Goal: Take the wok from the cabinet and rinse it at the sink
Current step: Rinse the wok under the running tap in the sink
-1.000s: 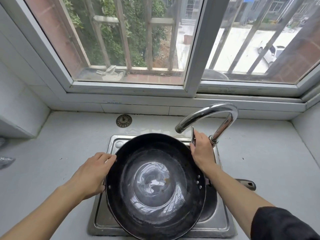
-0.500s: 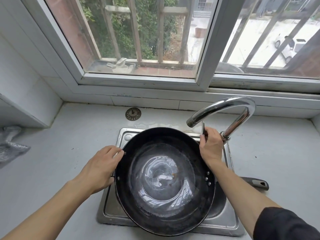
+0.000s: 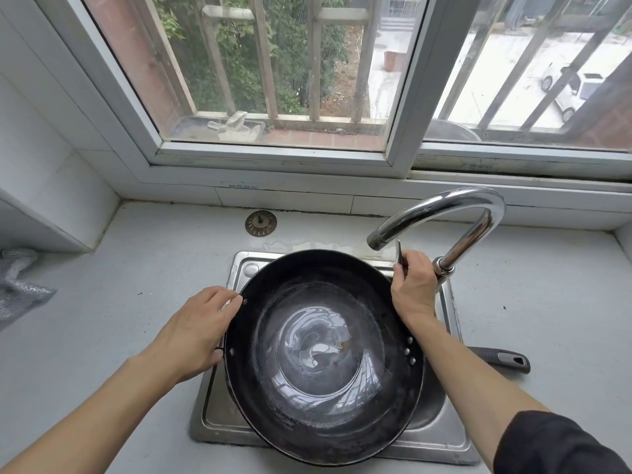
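Note:
A black wok [image 3: 321, 398] sits across the steel sink [image 3: 427, 436], with a pool of water swirling in its bottom. Its long dark handle [image 3: 502, 359] sticks out to the right over the counter, partly hidden by my right forearm. My left hand [image 3: 196, 331] grips the small loop handle on the wok's left rim. My right hand [image 3: 412, 289] is curled round the thin metal tap lever at the base of the chrome gooseneck tap [image 3: 444, 208]. No water runs from the spout.
A round metal sink strainer [image 3: 260, 223] lies on the grey counter behind the sink. A crumpled grey cloth [image 3: 18, 285] lies at the far left edge. A barred window and its sill stand close behind the tap.
The view has shifted so everything sits further right in the frame. Both hands keep their holds on the wok's rim handle and the tap lever; the water in the wok keeps swirling.

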